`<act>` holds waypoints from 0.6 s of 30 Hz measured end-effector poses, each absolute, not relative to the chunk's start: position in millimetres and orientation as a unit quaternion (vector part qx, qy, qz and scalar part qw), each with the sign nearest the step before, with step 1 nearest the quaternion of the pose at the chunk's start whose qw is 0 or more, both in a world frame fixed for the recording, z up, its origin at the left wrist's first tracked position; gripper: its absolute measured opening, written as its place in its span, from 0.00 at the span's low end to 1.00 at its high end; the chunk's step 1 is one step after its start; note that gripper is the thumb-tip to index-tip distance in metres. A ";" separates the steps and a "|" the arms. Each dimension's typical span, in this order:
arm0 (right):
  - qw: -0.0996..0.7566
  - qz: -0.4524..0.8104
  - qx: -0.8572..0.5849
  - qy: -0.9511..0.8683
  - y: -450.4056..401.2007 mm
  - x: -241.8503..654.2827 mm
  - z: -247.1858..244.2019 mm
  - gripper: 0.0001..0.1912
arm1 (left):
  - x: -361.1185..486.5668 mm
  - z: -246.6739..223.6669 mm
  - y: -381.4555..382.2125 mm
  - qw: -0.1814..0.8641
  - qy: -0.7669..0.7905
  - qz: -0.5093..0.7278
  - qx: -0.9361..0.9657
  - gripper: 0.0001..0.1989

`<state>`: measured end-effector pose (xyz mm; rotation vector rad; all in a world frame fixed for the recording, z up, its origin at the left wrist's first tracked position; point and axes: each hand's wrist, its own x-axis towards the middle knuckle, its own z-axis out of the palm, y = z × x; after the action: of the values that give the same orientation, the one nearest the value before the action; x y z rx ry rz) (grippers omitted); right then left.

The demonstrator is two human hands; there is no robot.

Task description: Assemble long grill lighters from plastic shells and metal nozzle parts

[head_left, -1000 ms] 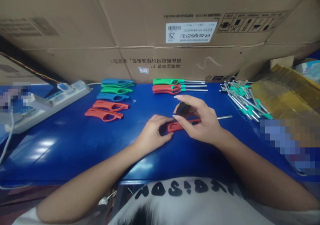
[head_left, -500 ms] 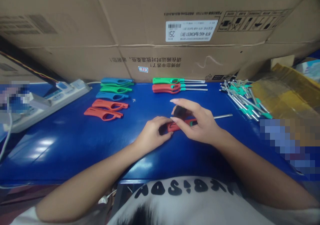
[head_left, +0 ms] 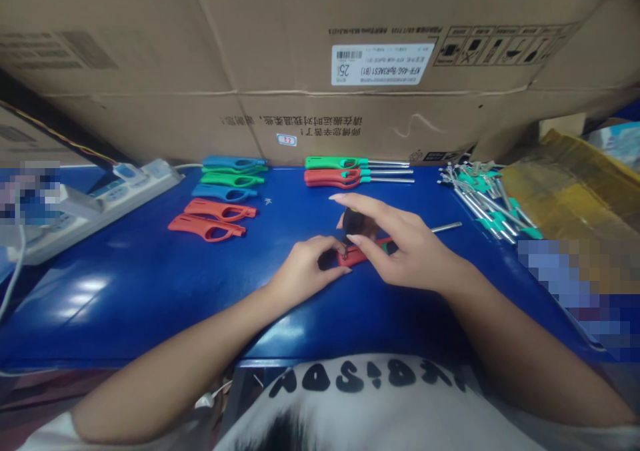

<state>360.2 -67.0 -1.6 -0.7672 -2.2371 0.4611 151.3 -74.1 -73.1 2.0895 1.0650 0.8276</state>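
A red long-reach lighter (head_left: 353,255) lies on the blue table, its metal tube pointing right. At its rear end my left hand (head_left: 306,265) is closed, thumb and fingers pinching the red body. My right hand (head_left: 407,241) is closed around a stubby screwdriver (head_left: 354,224) with a black handle, held upright over the lighter's rear part. The screwdriver's tip is mostly hidden, so contact is hard to judge. The right fingers also cover the middle of the lighter. Behind my hands lie a finished-looking green lighter (head_left: 327,162) and a red lighter (head_left: 330,177), both with metal tubes.
Several blue, green and orange lighter shells (head_left: 213,227) lie at the left, near a white power strip (head_left: 107,204). At the right is a pile of metal lighter tubes (head_left: 487,201) beside a taped carton (head_left: 565,177). A large cardboard box (head_left: 280,57) stands along the back.
My right hand and the screwdriver have shifted slightly left and down over the lighter. The lighter's tube end has tilted up slightly. My left hand has barely moved.
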 end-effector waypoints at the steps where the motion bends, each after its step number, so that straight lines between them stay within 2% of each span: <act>1: 0.354 0.165 -0.296 -0.872 -66.6 360.7 -1.5 0.30 | 151.6 -72.7 -74.1 0.321 0.403 0.315 0.797 0.11; 11: 0.389 0.070 -0.304 -0.867 -58.5 361.4 -12.7 0.25 | 152.8 -72.4 -74.2 0.305 0.394 0.318 0.807 0.12; 18: 0.389 0.180 -0.309 -0.849 -61.5 359.9 -1.9 0.23 | 153.1 -71.5 -74.0 0.318 0.393 0.310 0.806 0.10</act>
<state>359.9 -61.5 -1.9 -0.7864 -2.1587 0.4575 153.1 -74.0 -71.5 2.1203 1.0330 0.8150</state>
